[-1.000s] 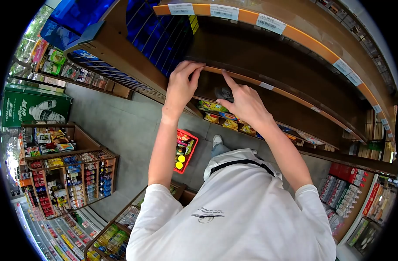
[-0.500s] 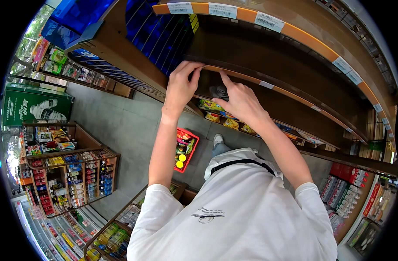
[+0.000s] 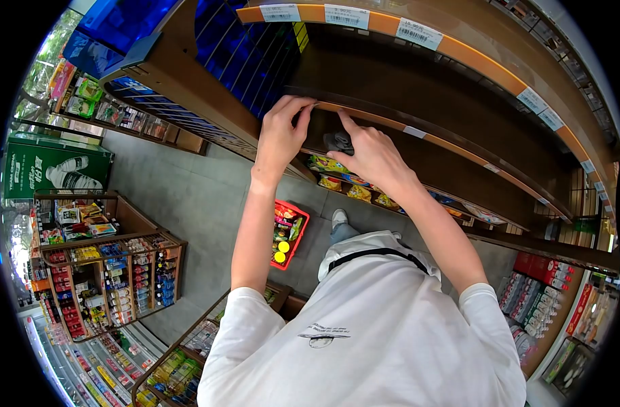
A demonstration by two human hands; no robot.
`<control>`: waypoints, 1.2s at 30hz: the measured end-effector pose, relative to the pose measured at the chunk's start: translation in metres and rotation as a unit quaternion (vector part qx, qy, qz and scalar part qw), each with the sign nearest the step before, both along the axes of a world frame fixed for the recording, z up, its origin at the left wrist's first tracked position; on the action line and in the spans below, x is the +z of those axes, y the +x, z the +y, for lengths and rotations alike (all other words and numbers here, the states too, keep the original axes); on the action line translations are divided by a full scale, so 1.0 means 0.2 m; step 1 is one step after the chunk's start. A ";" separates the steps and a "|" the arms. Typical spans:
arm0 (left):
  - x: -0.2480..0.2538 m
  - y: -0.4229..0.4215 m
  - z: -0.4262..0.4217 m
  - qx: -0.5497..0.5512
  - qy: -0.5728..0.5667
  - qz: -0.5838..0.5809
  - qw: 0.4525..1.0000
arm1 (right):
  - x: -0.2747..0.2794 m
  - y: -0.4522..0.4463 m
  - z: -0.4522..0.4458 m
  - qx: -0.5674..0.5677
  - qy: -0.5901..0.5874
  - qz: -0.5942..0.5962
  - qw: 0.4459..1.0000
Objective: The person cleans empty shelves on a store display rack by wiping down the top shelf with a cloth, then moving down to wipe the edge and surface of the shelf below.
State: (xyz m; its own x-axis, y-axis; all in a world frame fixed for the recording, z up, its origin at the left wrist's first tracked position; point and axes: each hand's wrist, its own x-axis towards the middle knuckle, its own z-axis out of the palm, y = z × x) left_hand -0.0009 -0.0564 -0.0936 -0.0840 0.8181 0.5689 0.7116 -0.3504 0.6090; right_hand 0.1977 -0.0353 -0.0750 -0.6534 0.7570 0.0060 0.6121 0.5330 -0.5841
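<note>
The fingertips of my left hand are pinched together at the left end of an orange shelf edge strip; anything between them is too small to make out. Just right of it, my right hand has its index finger stretched out to touch the same strip, its thumb apart below. A dark grey crumpled cloth shows between that index finger and thumb, apparently held by the curled fingers, which are partly hidden. Behind the strip is a brown shelf board.
White price labels line the upper shelf edge. Yellow snack bags sit on a low shelf. A red basket with goods stands on the grey floor. Blue mesh closes the shelf's left side. Stocked racks stand at left.
My right hand has slid a little left along the strip, closer to my left hand, and the grey cloth has shifted left with it. My left hand has barely moved.
</note>
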 end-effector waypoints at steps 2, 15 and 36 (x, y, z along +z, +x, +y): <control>0.00 0.00 0.00 0.000 -0.001 0.000 1.000 | 0.00 -0.01 0.00 0.000 -0.001 0.002 1.000; -0.21 0.05 -0.06 0.079 -0.036 -0.118 0.989 | 0.01 -0.02 0.01 0.012 0.004 -0.026 1.000; -0.19 0.04 -0.06 0.109 0.011 -0.047 0.993 | 0.00 -0.13 0.09 0.035 -0.002 -0.042 0.998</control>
State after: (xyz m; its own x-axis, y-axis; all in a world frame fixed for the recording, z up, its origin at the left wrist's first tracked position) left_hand 0.0069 -0.0690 -0.1310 -0.3123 0.7614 0.5681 0.7122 -0.2081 0.6704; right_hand 0.1717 -0.0167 -0.0742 -0.7024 0.7097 -0.0545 0.6212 0.5738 -0.5337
